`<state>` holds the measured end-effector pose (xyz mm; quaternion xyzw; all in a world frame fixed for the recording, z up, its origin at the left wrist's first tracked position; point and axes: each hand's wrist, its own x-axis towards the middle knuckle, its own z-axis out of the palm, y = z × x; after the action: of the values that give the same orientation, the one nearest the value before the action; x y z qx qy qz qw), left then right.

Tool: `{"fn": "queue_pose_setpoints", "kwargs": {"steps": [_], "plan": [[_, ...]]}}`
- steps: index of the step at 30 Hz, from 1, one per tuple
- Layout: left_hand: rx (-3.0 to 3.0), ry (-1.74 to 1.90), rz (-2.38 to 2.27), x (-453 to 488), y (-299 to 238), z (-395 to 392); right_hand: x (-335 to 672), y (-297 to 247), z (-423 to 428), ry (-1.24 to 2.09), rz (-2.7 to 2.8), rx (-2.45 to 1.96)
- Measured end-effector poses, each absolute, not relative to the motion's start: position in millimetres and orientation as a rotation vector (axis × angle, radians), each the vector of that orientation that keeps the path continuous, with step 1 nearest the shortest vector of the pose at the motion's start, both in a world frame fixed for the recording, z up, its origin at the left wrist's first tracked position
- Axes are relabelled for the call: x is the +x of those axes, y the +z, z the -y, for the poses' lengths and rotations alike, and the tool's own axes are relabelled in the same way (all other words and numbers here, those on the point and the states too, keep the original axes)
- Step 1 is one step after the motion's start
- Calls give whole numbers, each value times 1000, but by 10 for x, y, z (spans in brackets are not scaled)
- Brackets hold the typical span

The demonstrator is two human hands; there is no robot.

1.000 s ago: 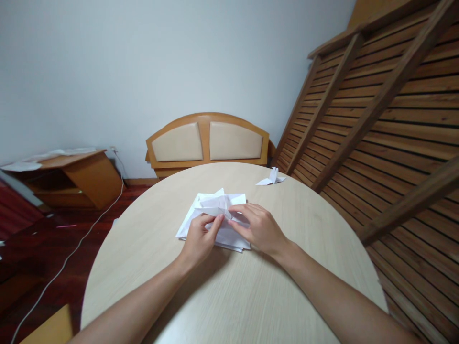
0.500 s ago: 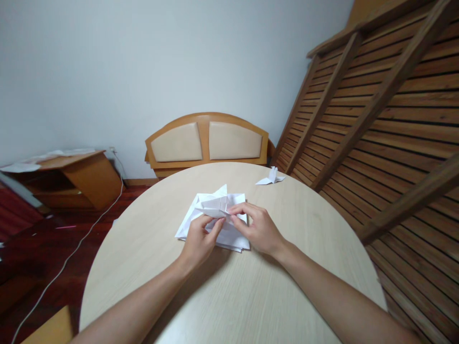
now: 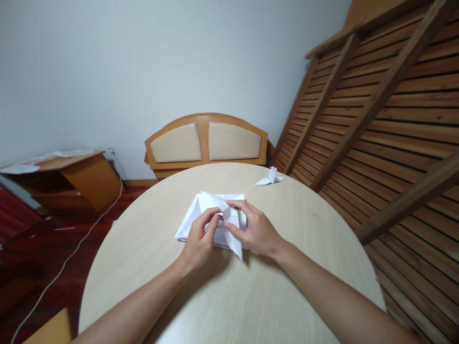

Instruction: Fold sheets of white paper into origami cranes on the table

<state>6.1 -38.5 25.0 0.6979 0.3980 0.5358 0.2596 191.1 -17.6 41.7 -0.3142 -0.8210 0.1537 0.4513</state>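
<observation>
Paper bird point(image 3: 271, 178) on table point(image 3: 265, 296), beyond paper stack point(image 3: 190, 220)

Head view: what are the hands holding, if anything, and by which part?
The upper folded paper, held near its middle by the right hand; whether the left hand grips it too can't be told.

1. Headboard point(image 3: 203, 138): wooden, arched, with two cream panels point(image 3: 175, 142), beyond the round table point(image 3: 308, 224).
2. Wall point(image 3: 161, 62): pale, behind the headboard.
3. Slatted frame point(image 3: 380, 98): brown wood, slanting along the right side.
4. Desk point(image 3: 89, 179): far left, white sheets point(image 3: 21, 168) on its top.
5. Cord point(image 3: 75, 247): white, curving over the dark red floor point(image 3: 39, 258).
6. Pink strip point(image 3: 65, 228): on the floor.
7. Red cloth point(image 3: 16, 208): at the left edge.
</observation>
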Motion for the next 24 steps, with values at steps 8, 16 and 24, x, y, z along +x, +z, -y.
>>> {"fn": "queue_pose_setpoints", "kwargs": {"steps": [8,16,24], "plan": [[2257,1333,-1011,69,204,384,1920,397,178,504,2046,-810],[2642,1183,-1065,1,225,356,1939,421,129,696,1740,-851],[2722,1283,-987,-58,223,290,1927,415,85,751,1559,-881]]}}
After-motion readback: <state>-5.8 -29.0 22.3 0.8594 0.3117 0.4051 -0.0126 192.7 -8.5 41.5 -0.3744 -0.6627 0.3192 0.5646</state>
